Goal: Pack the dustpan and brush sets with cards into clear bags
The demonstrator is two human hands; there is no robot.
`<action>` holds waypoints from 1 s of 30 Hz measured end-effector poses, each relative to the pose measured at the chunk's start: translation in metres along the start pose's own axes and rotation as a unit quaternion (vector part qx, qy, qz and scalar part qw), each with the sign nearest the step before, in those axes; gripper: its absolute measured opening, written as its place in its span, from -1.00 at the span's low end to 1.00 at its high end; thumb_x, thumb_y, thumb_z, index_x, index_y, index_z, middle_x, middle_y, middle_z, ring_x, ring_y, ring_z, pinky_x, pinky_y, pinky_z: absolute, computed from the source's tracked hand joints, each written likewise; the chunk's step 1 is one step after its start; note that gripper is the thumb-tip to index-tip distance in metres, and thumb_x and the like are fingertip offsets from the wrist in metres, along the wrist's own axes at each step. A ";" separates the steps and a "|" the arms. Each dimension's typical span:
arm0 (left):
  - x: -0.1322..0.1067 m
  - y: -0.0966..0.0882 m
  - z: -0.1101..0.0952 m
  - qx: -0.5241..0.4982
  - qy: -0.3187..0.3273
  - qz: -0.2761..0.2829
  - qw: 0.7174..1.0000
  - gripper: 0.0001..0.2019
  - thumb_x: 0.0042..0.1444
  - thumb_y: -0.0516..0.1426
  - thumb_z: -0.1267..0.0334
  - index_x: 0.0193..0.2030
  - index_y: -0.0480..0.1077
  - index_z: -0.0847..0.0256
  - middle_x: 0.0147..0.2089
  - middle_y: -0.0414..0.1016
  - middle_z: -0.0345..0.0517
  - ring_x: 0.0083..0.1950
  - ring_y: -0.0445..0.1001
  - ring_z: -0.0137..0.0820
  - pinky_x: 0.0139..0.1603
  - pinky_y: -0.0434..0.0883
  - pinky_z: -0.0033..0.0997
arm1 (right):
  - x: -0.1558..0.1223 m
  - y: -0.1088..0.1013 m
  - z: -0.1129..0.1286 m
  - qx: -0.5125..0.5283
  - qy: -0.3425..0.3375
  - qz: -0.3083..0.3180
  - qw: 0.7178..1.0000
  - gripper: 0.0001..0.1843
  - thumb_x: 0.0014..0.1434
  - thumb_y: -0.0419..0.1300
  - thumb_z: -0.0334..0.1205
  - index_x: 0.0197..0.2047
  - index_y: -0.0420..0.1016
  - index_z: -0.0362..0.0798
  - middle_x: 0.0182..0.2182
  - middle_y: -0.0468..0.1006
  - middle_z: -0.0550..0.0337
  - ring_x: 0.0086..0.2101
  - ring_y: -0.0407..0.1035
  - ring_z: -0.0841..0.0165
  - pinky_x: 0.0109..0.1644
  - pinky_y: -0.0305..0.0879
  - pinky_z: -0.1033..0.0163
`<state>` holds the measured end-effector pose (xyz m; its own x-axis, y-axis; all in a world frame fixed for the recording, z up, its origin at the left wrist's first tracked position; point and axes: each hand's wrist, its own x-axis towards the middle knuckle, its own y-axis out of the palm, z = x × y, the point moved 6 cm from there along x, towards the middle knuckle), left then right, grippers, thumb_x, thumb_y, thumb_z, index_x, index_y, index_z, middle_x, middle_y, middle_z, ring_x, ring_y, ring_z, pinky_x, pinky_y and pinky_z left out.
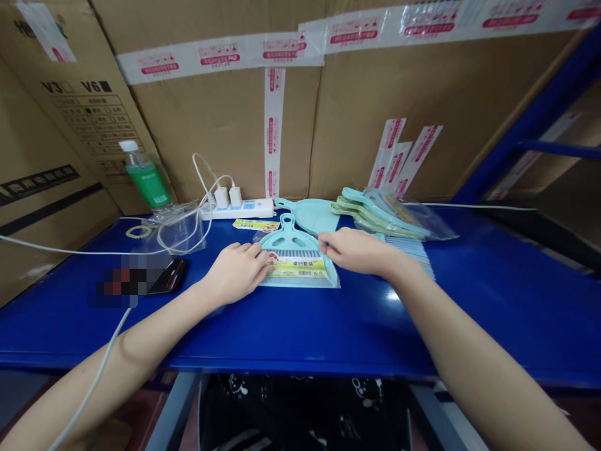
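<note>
In the middle of the blue table lies a light-blue dustpan and brush set [287,240] in a clear plastic bag, its handle pointing away from me. A yellow-green label card [300,268] shows through the bag below the grey bristles. My left hand [239,269] is closed over the left edge of the set, its fingertips at the card's end. At the upper right edge, my right hand [353,250] is closed in a pinch on the bagged set. Just behind lies another light-blue dustpan [315,216]; a loose label card [253,225] is left of it.
Bagged green and blue dustpan sets [392,216] are piled at the back right, beside pale-blue bristles [416,252]. A power strip [256,208] with chargers and white cables, a green-labelled bottle [148,178] and a dark phone-like object [169,275] are on the left. Cardboard [211,119] stands behind.
</note>
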<state>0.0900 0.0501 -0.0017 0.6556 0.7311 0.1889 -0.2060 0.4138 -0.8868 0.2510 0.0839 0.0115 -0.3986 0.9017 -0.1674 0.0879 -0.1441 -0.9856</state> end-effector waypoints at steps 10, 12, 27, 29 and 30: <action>0.001 -0.001 0.009 0.021 -0.057 0.015 0.998 -0.70 0.26 -0.14 0.28 -0.27 0.38 0.28 -0.43 0.46 -0.04 -0.36 0.48 -0.30 -0.37 0.30 -0.35 | 0.001 0.005 -0.010 -0.007 0.088 -0.005 0.996 -0.62 0.31 -0.18 -0.12 -0.01 0.27 -0.18 -0.21 0.52 -0.12 -0.26 0.41 0.17 -0.40 0.04 0.24; 0.001 0.001 0.013 0.028 -0.085 0.037 0.995 -0.71 0.25 -0.14 0.30 -0.27 0.38 0.28 -0.41 0.47 0.00 -0.35 0.49 -0.28 -0.39 0.30 -0.36 | 0.001 0.006 -0.013 -0.017 0.107 0.005 0.994 -0.59 0.31 -0.19 -0.11 0.02 0.27 -0.19 -0.18 0.51 -0.16 -0.22 0.42 0.14 -0.38 0.07 0.23; -0.006 0.016 0.022 0.013 -0.157 0.175 0.972 -0.74 0.13 -0.12 0.51 -0.18 0.36 0.36 -0.28 0.53 0.17 -0.26 0.54 -0.18 -0.42 0.29 -0.37 | 0.003 0.009 -0.009 -0.020 0.092 0.033 0.995 -0.56 0.30 -0.19 -0.13 -0.04 0.42 -0.15 -0.16 0.52 -0.16 -0.16 0.42 0.11 -0.28 0.21 0.19; -0.006 0.016 0.022 0.017 -0.153 0.166 0.974 -0.74 0.13 -0.12 0.50 -0.19 0.36 0.35 -0.30 0.52 0.16 -0.28 0.53 -0.20 -0.42 0.29 -0.38 | 0.003 0.009 -0.008 -0.021 0.092 0.031 0.995 -0.56 0.30 -0.17 -0.13 -0.05 0.43 -0.15 -0.17 0.53 -0.16 -0.17 0.43 0.11 -0.28 0.21 0.19; -0.006 0.016 0.022 0.018 -0.151 0.162 0.975 -0.74 0.13 -0.11 0.50 -0.19 0.36 0.35 -0.31 0.52 0.15 -0.29 0.53 -0.21 -0.42 0.28 -0.38 | 0.004 0.009 -0.008 -0.021 0.092 0.030 0.995 -0.57 0.30 -0.17 -0.12 -0.05 0.44 -0.15 -0.18 0.53 -0.16 -0.17 0.43 0.11 -0.29 0.21 0.19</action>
<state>0.0671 0.0640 -0.0079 0.3086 0.9510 0.0211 -0.3956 0.1485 -0.9063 0.2574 0.0889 0.0019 -0.2180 0.9517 -0.2162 0.1459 -0.1872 -0.9714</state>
